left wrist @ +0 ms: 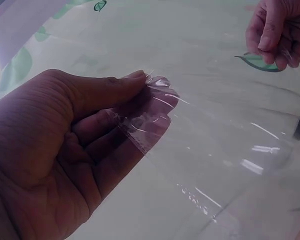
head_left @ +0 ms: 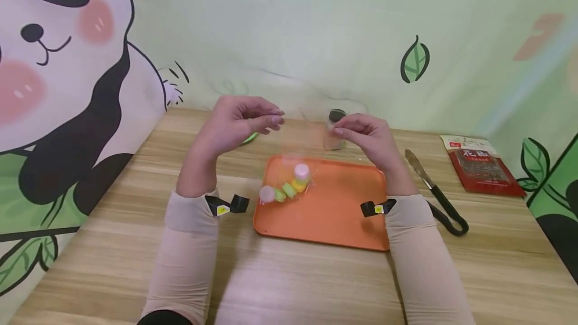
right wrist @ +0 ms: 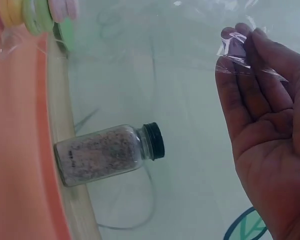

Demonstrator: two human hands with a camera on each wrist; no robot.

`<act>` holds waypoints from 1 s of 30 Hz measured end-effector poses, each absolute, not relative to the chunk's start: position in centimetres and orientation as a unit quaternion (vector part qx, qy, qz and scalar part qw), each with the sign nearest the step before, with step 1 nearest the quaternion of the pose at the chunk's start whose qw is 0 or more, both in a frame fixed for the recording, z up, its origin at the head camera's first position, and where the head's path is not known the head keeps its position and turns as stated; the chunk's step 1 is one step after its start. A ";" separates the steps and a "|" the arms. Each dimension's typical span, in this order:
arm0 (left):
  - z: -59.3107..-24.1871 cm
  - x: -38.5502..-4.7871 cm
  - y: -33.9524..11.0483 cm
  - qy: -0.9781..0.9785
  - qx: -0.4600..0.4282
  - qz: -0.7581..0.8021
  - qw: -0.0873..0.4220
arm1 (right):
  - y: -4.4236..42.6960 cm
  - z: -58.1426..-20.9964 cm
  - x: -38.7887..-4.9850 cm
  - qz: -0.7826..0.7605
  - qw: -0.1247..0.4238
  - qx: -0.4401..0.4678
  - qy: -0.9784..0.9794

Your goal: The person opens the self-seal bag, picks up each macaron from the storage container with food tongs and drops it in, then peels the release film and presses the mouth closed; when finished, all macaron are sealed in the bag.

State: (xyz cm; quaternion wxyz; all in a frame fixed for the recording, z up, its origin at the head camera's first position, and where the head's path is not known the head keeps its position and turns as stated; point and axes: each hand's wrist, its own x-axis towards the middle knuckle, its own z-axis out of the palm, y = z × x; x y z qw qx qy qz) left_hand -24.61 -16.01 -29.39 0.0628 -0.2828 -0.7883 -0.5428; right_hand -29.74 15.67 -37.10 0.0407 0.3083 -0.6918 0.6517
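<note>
A clear plastic bag (left wrist: 230,165) hangs stretched between the two hands, with several macarons (head_left: 289,189) in pink, green and yellow in its lower part. My left hand (head_left: 246,117) pinches one upper corner of the bag between thumb and fingers. The opposite corner is pinched by my right hand (right wrist: 270,85), the film folding over its fingertips. In the head view the macarons appear over the left part of an orange tray (head_left: 334,214); whether they touch it I cannot tell. The film is so transparent there that its edges barely show.
Behind the tray stands a glass jar (right wrist: 100,155) with a black lid and grainy contents. Tongs (head_left: 435,192) with black handles lie right of the tray, beside a red packet (head_left: 483,169). A green object (head_left: 250,139) is partly hidden behind the left hand.
</note>
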 end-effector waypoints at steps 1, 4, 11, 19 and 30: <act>-29.4 -24.6 -16.0 -0.787 -0.283 -0.545 0.062 | 15.8 -36.9 -29.6 0.648 0.046 0.308 -0.695; -29.5 -24.7 -16.1 -0.783 -0.284 -0.550 0.066 | 16.1 -36.2 -29.2 0.650 0.067 0.307 -0.692; -30.1 -25.4 -16.3 -0.754 -0.283 -0.591 0.050 | 17.1 -33.8 -27.7 0.621 0.130 0.349 -0.689; -31.3 -26.6 -15.8 -0.706 -0.285 -0.649 0.007 | 18.2 -32.3 -26.7 0.597 0.156 0.390 -0.683; -32.0 -27.2 -15.6 -0.683 -0.290 -0.670 0.000 | 19.7 -32.7 -26.9 0.582 0.078 0.361 -0.724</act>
